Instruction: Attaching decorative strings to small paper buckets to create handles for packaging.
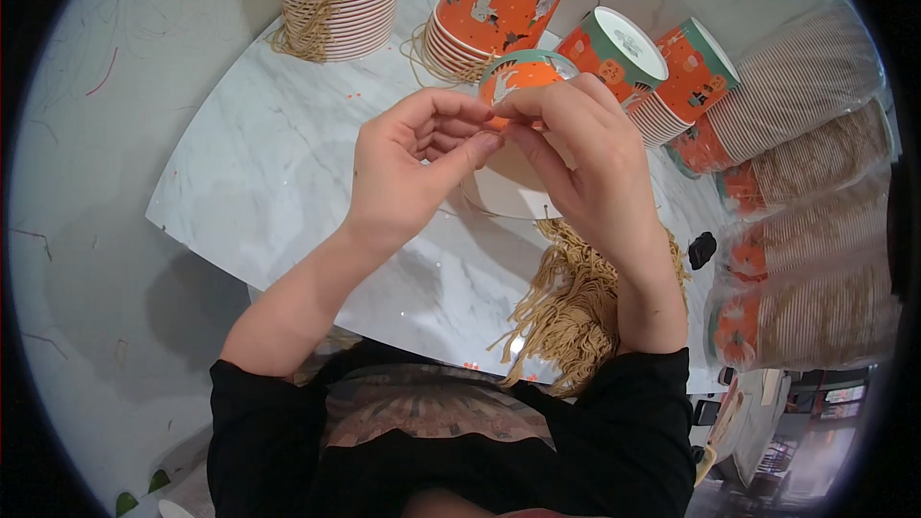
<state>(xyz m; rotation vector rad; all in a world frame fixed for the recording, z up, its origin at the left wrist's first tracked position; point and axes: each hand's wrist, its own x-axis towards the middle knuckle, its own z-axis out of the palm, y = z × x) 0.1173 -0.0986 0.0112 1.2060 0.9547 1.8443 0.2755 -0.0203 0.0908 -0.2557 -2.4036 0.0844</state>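
Paper cup (516,177) sits in the middle, partly hidden under both hands. Over on the far left, a tall cup stack (369,5) has tan strings hanging on it, so some cups look done. The left hand (398,173) and right hand (597,149) pinch with fingertips close together; I cannot tell on what. Near right, loose strings (576,317) lie heaped, so much seems left. Bagged cups (801,82) crowd the worktop's (249,163) right side.
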